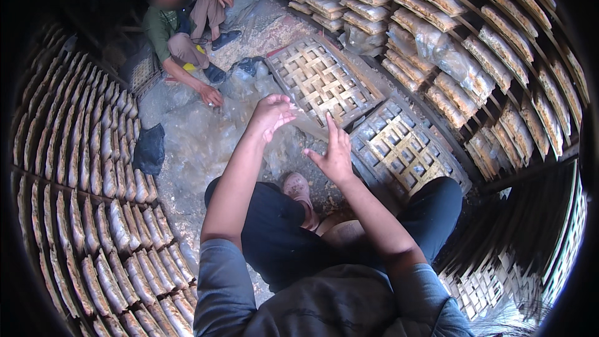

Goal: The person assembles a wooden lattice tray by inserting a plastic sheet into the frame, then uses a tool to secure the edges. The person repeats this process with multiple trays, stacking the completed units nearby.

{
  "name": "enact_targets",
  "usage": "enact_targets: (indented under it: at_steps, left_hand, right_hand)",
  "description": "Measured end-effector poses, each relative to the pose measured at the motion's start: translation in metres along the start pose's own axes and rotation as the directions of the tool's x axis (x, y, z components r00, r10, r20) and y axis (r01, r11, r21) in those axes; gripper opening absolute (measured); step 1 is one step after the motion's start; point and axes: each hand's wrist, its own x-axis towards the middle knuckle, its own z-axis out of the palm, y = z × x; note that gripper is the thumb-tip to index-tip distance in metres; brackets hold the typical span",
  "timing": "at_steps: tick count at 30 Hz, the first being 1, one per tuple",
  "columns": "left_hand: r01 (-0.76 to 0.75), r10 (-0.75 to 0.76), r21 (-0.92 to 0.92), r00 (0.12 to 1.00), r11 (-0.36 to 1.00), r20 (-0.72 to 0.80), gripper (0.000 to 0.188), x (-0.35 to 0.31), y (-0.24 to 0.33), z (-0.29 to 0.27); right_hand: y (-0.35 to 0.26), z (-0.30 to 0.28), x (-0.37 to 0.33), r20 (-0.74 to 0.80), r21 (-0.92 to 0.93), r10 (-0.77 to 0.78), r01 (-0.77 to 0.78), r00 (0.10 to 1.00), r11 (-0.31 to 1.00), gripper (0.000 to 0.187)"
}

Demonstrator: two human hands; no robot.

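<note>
Both hands are up, fingers spread: left hand (272,114) and right hand (332,153) apart, stretching a thin clear plastic sheet (307,126) just above the woven bamboo tray (323,78), probably to keep it flat. More crumpled plastic (206,137) lies left of that tray on the dusty floor (274,28). Another person (181,31) squats beyond it. Racks of bagged flat cakes (474,43) crowd round.
</note>
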Motion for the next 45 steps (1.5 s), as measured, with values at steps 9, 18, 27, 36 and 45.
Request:
enact_targets:
  at_steps: [9, 18, 27, 36, 45]
  left_hand:
    - [-0.172, 0.154, 0.034, 0.942, 0.985, 0.299, 0.009, -0.054, 0.024, 0.014]
    - [-0.235, 0.08, 0.167, 0.773, 0.957, 0.63, 0.015, -0.069, 0.04, 0.026]
    - [-0.216, 0.04, 0.289, 0.858, 0.932, 0.512, 0.034, -0.076, 0.029, 0.007]
    - [-0.173, 0.019, 0.371, 0.923, 0.912, 0.384, 0.029, -0.074, 0.006, -0.014]
    - [-0.367, 0.352, 0.156, 0.929, 0.917, 0.116, 0.006, -0.078, -0.008, 0.011]
  right_hand:
    - [-0.038, -0.012, -0.032, -0.042, 0.129, -0.28, 0.283, 0.959, 0.95, 0.021]
    - [-0.058, -0.066, -0.024, -0.288, 0.184, -0.289, 0.349, 0.913, 0.919, 0.042]
    - [-0.025, -0.046, -0.014, 0.26, 0.647, -0.106, -0.091, 0.96, 0.757, 0.038]
    - [-0.013, -0.032, -0.028, 0.133, 0.741, 0.103, -0.168, 0.986, 0.651, 0.015]
    - [0.007, -0.039, -0.035, 0.273, 0.646, 0.008, -0.189, 0.962, 0.739, 0.023]
